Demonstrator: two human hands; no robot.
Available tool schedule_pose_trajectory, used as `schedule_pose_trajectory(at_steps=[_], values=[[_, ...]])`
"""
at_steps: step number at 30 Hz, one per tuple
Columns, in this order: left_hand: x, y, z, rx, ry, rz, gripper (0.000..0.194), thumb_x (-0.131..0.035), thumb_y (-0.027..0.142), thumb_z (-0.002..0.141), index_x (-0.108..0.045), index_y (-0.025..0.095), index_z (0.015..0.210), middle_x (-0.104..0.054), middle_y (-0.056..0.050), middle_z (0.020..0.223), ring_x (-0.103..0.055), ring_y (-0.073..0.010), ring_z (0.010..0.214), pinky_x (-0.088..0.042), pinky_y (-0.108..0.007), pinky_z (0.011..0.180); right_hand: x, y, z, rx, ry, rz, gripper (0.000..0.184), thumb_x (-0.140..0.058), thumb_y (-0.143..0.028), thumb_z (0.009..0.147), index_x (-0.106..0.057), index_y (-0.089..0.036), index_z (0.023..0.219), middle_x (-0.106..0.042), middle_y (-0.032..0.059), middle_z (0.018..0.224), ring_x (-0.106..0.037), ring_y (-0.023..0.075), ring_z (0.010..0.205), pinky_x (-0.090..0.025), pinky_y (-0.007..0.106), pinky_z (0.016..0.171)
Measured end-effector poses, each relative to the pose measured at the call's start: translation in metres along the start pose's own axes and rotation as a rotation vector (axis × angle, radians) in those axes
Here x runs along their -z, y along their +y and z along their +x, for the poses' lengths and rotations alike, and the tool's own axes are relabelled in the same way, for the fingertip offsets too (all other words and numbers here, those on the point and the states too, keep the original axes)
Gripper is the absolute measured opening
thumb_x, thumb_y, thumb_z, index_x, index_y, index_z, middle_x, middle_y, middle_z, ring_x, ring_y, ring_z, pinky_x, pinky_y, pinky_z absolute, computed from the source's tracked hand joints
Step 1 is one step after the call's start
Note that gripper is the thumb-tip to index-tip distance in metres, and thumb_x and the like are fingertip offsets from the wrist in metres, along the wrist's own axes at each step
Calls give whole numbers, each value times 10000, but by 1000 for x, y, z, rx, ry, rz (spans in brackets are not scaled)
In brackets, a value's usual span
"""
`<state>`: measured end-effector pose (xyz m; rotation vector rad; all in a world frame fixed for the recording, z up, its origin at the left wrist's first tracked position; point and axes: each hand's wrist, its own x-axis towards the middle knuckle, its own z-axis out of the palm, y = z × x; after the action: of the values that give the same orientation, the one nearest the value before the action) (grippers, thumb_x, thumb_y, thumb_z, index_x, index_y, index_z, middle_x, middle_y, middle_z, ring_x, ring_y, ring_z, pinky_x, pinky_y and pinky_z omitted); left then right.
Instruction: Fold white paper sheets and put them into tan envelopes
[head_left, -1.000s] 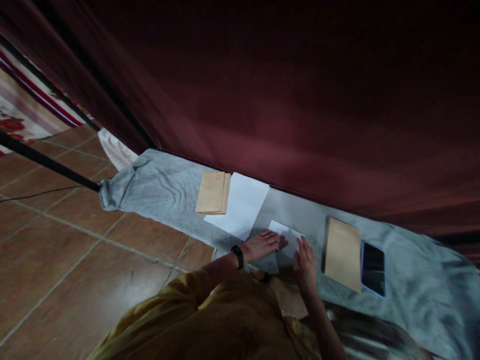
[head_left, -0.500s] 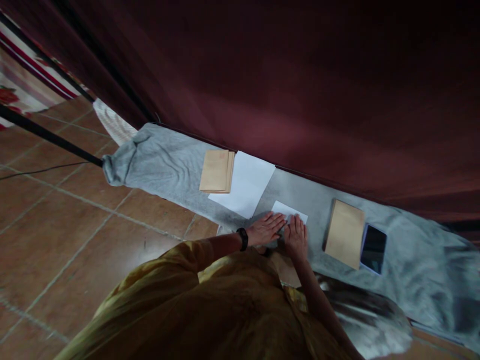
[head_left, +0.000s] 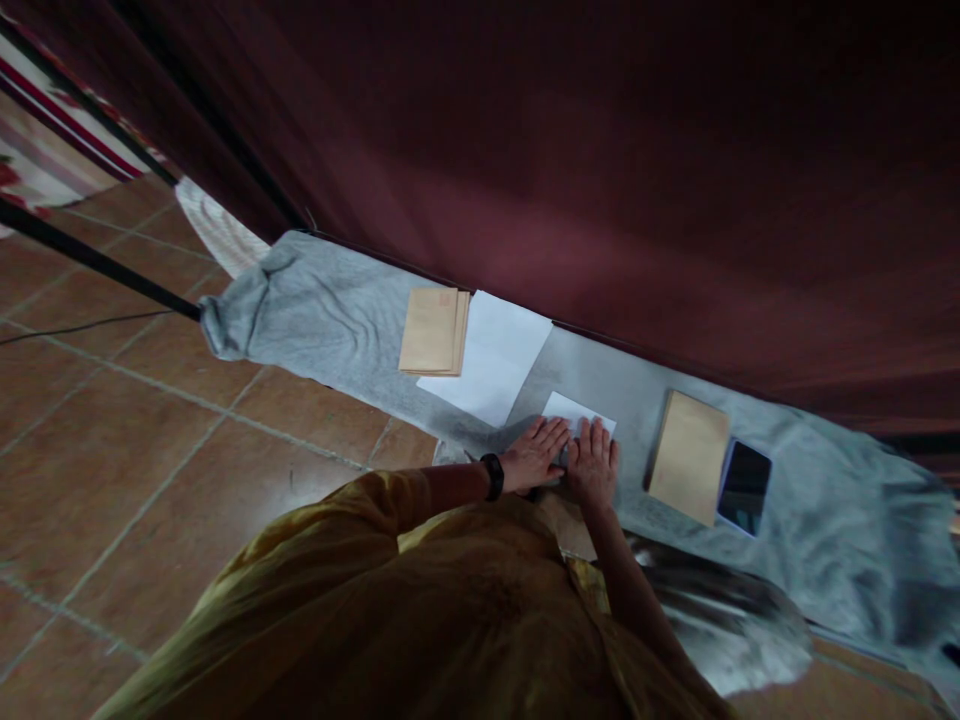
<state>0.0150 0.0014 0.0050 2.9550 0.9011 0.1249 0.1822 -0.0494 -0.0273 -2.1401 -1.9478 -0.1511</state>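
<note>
A small white piece of paper [head_left: 576,408], which looks folded, lies on the grey cloth [head_left: 592,362] in front of me. My left hand [head_left: 534,456], with a dark band at its wrist, rests flat on the paper's near left part, fingers stretched out. Beside it my right hand [head_left: 594,468] presses flat on the near right part, fingers extended. Both palms cover the near edge of the paper. Larger white sheets [head_left: 501,352] lie to the left, partly under a stack of brown envelopes [head_left: 430,330].
Another brown envelope stack [head_left: 690,456] lies to the right, next to a dark-screened phone [head_left: 745,486]. A dark red curtain [head_left: 525,220] hangs along the far edge. A black pole [head_left: 97,262] and tiled floor [head_left: 150,440] are at left; furry fabric [head_left: 727,620] is at lower right.
My hands stay flat on the small paper, having shifted only slightly. The whole view has moved a little, so things sit slightly higher in the picture.
</note>
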Motion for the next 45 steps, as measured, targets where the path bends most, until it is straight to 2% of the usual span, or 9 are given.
schedule_pose_trajectory(at_steps=[6, 12, 17, 23, 29, 37, 40, 42, 45], values=[[2, 7, 1, 55, -24, -30, 699, -432, 500, 996, -364, 45, 1522, -258, -200, 1635, -226, -305, 1528, -158, -492, 1241, 1, 5, -4, -36, -5, 29, 594, -288, -392, 1047, -323, -106, 1566, -382, 210, 1581, -369, 339, 1429, -261, 566, 1156], [1, 7, 0, 58, -27, -46, 730, -446, 498, 991, -315, 41, 1544, -243, -208, 1638, -207, -315, 1533, -162, -502, 1239, 4, 10, -12, -52, -11, 39, 621, -274, -401, 1047, -265, -88, 1583, -376, 200, 1587, -343, 337, 1445, -250, 564, 1167], [-2, 5, 2, 36, -7, -51, 716, -435, 507, 997, -339, 39, 1530, -271, -210, 1628, -212, -312, 1532, -161, -493, 1244, 6, 11, -15, -59, 16, 42, 627, -248, -418, 1055, -243, -90, 1589, -369, 195, 1592, -350, 334, 1441, -251, 551, 1162], [-12, 5, 29, 84, 50, -82, 587, -320, 443, 1045, -402, 86, 1504, -339, -163, 1614, -287, -265, 1511, -191, -480, 1239, 4, 11, -15, -46, 28, 39, 605, -271, -374, 1050, -266, -85, 1582, -372, 183, 1593, -354, 324, 1444, -255, 540, 1167], [-18, -8, 51, 199, 101, -78, 614, -349, 450, 1034, -359, 83, 1526, -318, -162, 1624, -248, -252, 1526, -190, -469, 1251, 1, 11, -16, -45, 60, 27, 615, -276, -394, 1045, -274, -95, 1582, -387, 181, 1585, -380, 337, 1429, -269, 544, 1160], [-21, -17, 42, 376, 159, -78, 633, -349, 401, 1022, -284, 56, 1548, -336, -189, 1609, -276, -265, 1515, -236, -468, 1240, -3, 7, -9, -117, 117, 36, 605, -283, -349, 1044, -238, -92, 1591, -407, 217, 1564, -403, 347, 1421, -293, 577, 1149], [-21, -15, 36, 383, 194, -70, 623, -358, 350, 1008, -267, 62, 1552, -405, -209, 1567, -346, -286, 1483, -266, -506, 1216, -3, -3, -3, -41, 128, 64, 603, -313, -336, 1037, -244, -104, 1589, -367, 220, 1586, -367, 358, 1445, -310, 595, 1134], [-19, -17, 31, 354, 168, -71, 597, -361, 312, 998, -296, 69, 1540, -422, -203, 1558, -370, -280, 1471, -282, -499, 1209, -3, -10, -1, 37, 113, 85, 584, -320, -335, 1038, -276, -125, 1581, -366, 203, 1592, -369, 339, 1447, -326, 568, 1131], [-8, -31, 22, 306, 133, -83, 577, -392, 288, 981, -344, 90, 1521, -378, -171, 1594, -331, -259, 1492, -280, -464, 1221, -6, -16, -1, 72, 114, 88, 557, -319, -340, 1043, -345, -121, 1554, -377, 203, 1586, -386, 328, 1435, -321, 546, 1137]])
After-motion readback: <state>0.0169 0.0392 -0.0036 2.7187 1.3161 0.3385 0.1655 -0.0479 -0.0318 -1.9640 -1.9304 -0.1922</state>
